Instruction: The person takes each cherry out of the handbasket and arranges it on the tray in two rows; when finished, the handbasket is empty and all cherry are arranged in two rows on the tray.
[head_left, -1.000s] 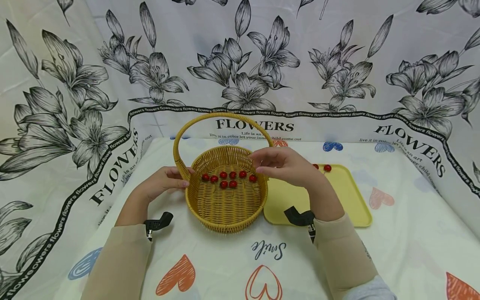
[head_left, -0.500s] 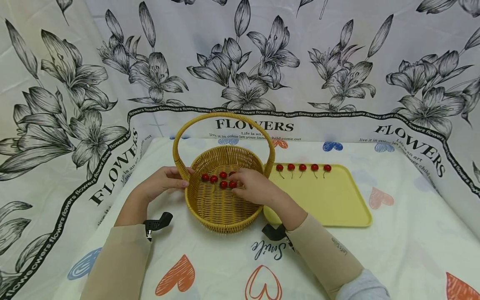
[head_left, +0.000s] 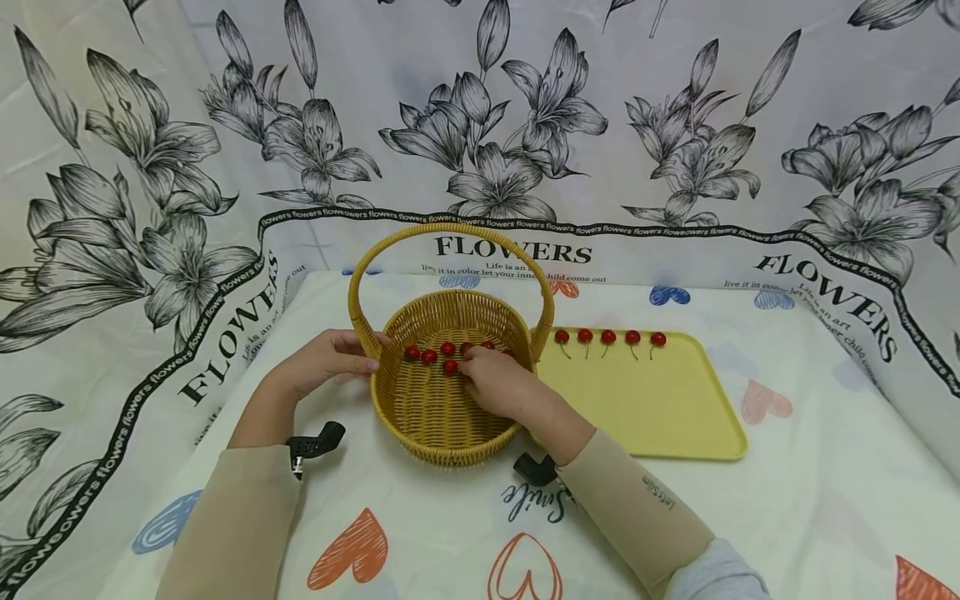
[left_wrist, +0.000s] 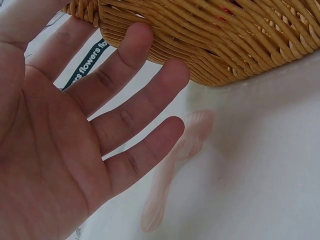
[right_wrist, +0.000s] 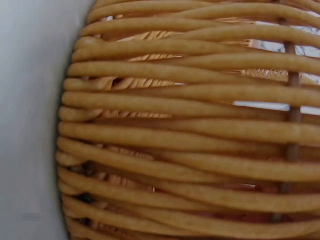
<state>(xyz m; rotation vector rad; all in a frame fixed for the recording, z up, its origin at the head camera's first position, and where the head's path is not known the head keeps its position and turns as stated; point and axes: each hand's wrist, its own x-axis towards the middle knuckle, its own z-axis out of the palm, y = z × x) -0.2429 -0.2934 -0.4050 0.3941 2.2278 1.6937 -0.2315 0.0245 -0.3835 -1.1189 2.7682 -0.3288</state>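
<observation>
A round yellow wicker basket (head_left: 427,425) with a tall arched handle (head_left: 450,229) stands mid-table. Inside it lie several red cherries (head_left: 412,353). My left hand (head_left: 322,365) pinches the basket at its left side, by the foot of the handle, between thumb and index finger; in the left wrist view the other fingers (left_wrist: 145,107) spread below the rim. My right hand (head_left: 498,383) reaches into the basket, its curled fingers among the cherries, one beside the fingertips. Those fingertips are largely hidden, so a grip on a cherry is not visible. Only woven wicker (right_wrist: 190,130) fills the right wrist view.
A flat yellow tray (head_left: 637,400) lies to the right of the basket, touching or very close to it. Along its far edge several stemmed cherries (head_left: 608,337) form a row. A white cloth with printed hearts (head_left: 348,546) covers the table; a flowered curtain (head_left: 495,125) rises behind.
My right hand moved left and down from the basket's right rim into the cherries, and now covers one that was visible. My left hand stays at the handle's foot. The head view shifted slightly.
</observation>
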